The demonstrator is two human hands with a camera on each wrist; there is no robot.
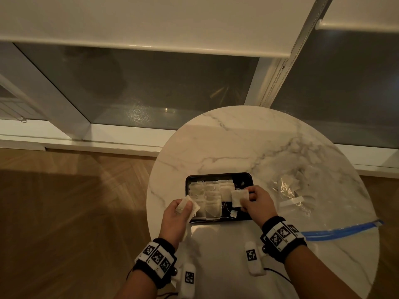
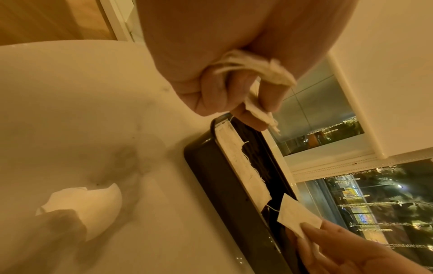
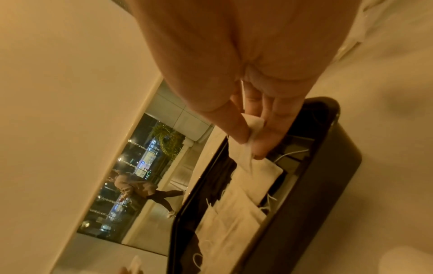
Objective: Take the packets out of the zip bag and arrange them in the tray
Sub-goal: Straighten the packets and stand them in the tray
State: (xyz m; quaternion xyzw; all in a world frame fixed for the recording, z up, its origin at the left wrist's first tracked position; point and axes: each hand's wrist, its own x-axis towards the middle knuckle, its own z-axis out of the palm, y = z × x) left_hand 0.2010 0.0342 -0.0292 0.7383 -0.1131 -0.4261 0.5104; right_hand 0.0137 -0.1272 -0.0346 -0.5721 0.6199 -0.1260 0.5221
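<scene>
A black tray [image 1: 245,176] sits on the round marble table [image 1: 237,137], with several white packets [image 1: 209,195] laid in rows inside, strings trailing. My left hand [image 1: 179,209] grips a small stack of packets [image 1: 190,205] at the tray's near left corner; the left wrist view shows the stack [image 2: 248,64] bunched in curled fingers. Over the tray's right half, my right hand [image 1: 251,200] pinches one packet [image 1: 239,197] between thumb and fingers, its edge [image 3: 248,146] hanging above the tray [image 3: 328,176]. The clear zip bag [image 1: 298,190] lies right of the tray, more packets inside.
The zip bag's blue seal strip [image 1: 345,230] lies toward the table's near right edge. Beyond the table's far edge is a window with a white sill [image 1: 86,143]. Wooden floor [image 1: 64,212] lies to the left, below the table.
</scene>
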